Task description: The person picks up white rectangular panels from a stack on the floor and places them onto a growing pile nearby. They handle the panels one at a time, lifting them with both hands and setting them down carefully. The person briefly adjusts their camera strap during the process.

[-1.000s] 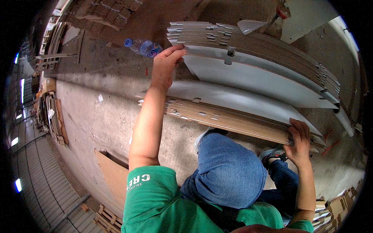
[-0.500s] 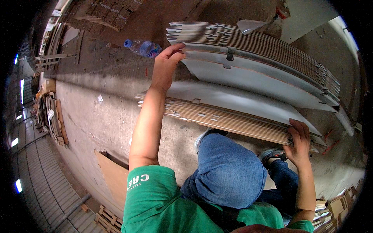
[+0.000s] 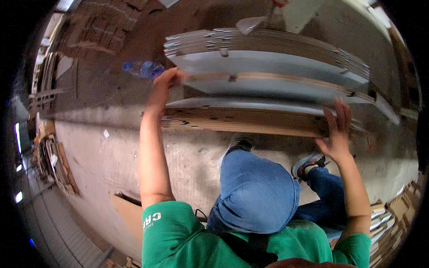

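My left hand (image 3: 169, 78) is closed at the left end of a folded cardboard sheet (image 3: 286, 77), white-faced with a brown top edge and blurred by motion. This sheet leans between two packs of flat cardboard. The far stack of flat cardboard (image 3: 268, 41) stands on edge with its white side toward me. Nearer to me, the brown stack of flat cardboard (image 3: 241, 120) rests just beyond my feet. My right hand (image 3: 337, 129) is open beside the right end of that near stack, fingers spread and slightly blurred.
A plastic bottle (image 3: 145, 69) with a blue cap lies on the floor left of the far stack. Clear plastic wrap (image 3: 248, 24) sits behind that stack. More cardboard is piled at the far left (image 3: 57, 163) and lower right (image 3: 402, 207). My knee (image 3: 254, 192) is bent in front.
A cardboard sheet has come away from the far stack toward me, with my left hand at its end. My right hand's fingers have stretched out at the near stack's end. The view has shifted.
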The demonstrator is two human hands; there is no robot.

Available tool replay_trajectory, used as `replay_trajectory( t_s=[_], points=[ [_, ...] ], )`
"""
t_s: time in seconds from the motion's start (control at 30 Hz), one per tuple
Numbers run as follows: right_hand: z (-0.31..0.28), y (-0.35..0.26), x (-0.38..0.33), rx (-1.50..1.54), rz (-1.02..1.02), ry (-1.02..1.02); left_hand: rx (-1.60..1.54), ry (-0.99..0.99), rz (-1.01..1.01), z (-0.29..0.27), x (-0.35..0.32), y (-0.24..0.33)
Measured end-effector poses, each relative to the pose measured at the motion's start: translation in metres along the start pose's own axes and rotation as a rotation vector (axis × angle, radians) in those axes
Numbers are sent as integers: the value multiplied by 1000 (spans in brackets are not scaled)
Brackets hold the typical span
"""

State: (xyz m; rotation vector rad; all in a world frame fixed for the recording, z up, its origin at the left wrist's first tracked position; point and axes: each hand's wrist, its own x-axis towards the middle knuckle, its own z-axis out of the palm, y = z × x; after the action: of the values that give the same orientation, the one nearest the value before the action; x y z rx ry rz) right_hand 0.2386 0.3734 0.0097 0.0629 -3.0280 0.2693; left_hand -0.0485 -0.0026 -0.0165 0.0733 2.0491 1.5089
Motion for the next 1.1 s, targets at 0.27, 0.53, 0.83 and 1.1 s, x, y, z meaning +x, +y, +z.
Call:
replay_trajectory(
  t_s=[0.27, 0.53, 0.83, 1.1],
  points=[
    [2, 21, -6, -15, 73, -79, 60, 480, 148, -74, -36, -51],
    [-4, 10, -17, -35, 150, -104, -833, 146, 73, -35, -41, -100],
    [-7, 15, -15, 2, 89, -77, -755, -37, 96, -5, -74, -36],
    [-11, 20, -4, -51, 137, -64, -740, -92, 45, -34, -35, -81]
  ],
)
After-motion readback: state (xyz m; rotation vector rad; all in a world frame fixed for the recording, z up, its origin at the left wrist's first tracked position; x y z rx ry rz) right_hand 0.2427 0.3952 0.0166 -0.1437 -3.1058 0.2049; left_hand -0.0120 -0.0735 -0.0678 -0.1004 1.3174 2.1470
